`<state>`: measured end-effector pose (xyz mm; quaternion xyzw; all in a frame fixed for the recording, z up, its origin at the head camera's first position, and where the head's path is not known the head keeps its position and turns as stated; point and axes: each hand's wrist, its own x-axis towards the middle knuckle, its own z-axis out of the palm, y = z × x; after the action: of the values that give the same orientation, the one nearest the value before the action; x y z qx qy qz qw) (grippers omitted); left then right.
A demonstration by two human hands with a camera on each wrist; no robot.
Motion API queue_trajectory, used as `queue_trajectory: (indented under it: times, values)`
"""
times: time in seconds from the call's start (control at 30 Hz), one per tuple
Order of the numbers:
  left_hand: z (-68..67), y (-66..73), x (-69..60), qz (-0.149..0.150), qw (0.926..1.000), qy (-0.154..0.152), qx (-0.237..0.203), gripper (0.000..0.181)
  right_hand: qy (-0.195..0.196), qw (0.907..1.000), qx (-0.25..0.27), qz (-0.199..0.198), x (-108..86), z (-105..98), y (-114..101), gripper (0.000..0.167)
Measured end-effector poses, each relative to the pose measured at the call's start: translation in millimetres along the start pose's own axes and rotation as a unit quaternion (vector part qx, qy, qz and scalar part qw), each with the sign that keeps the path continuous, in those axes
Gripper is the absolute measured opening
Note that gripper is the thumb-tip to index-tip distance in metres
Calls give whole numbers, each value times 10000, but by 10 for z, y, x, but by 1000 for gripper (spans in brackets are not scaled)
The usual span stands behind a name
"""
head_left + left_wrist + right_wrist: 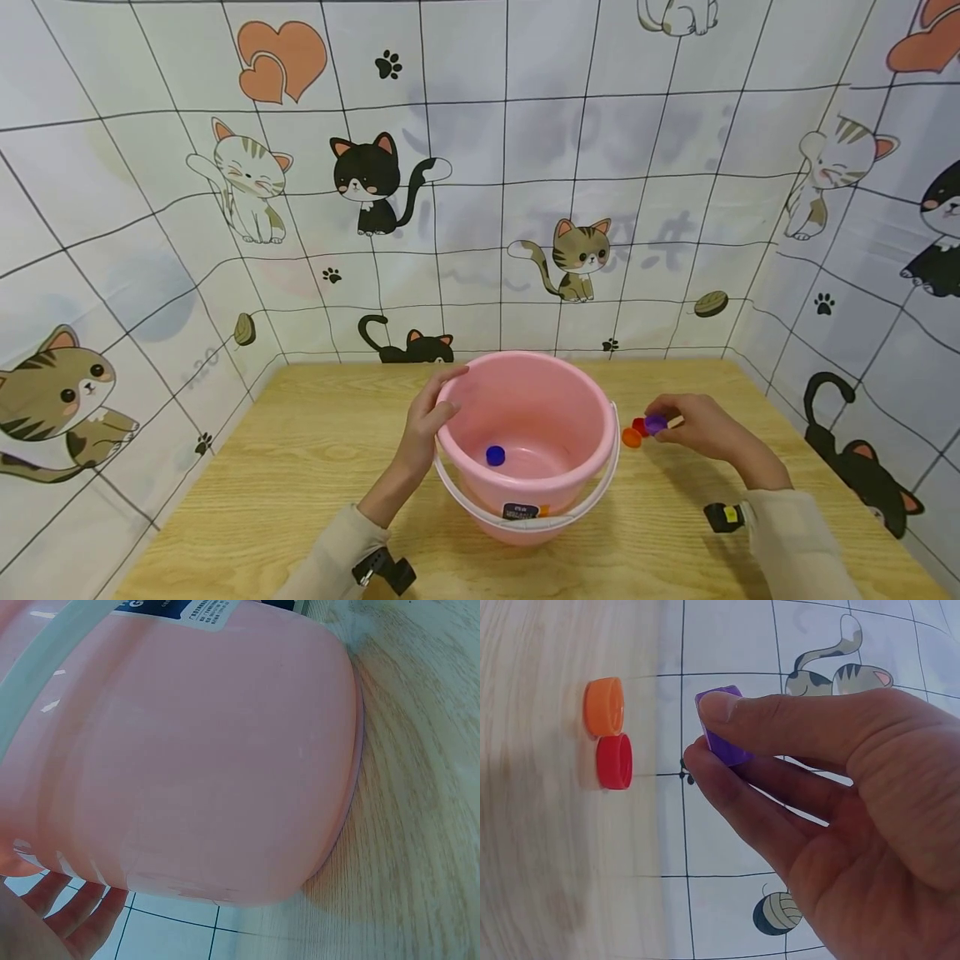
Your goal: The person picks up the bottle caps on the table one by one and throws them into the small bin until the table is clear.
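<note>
A pink bucket (525, 375) with a white handle stands on the wooden table, and a blue bottle cap (495, 455) lies on its floor. My left hand (420, 425) grips the bucket's left rim, thumb inside; in the left wrist view its fingers (79, 919) lie along the outer wall. To the right of the bucket my right hand (701, 427) pinches a purple bottle cap (727, 742) between thumb and fingers, above the table. An orange bottle cap (604, 706) and a red bottle cap (615, 762) rest side by side on the table near that hand.
The wooden table (300, 467) meets a wall covering (480, 208) printed with cats and grid lines at the back and sides. The bucket's white handle (525, 523) hangs down on its near side. A dark wrist camera (723, 517) sits at the right sleeve.
</note>
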<state>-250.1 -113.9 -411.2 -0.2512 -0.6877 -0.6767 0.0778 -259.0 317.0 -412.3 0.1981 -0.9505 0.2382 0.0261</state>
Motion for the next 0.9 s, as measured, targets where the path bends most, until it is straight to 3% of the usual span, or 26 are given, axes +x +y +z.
queue_trajectory:
  times: [0.33,0.9]
  values:
    - [5,18,-3,-2,10000,9,-19,52,-12,10000,72,-34,3,-31,-55,33]
    - [9,26,-11,-77,9999,58,37,53,-55,9996,185,-194,-14,-78,-163,29]
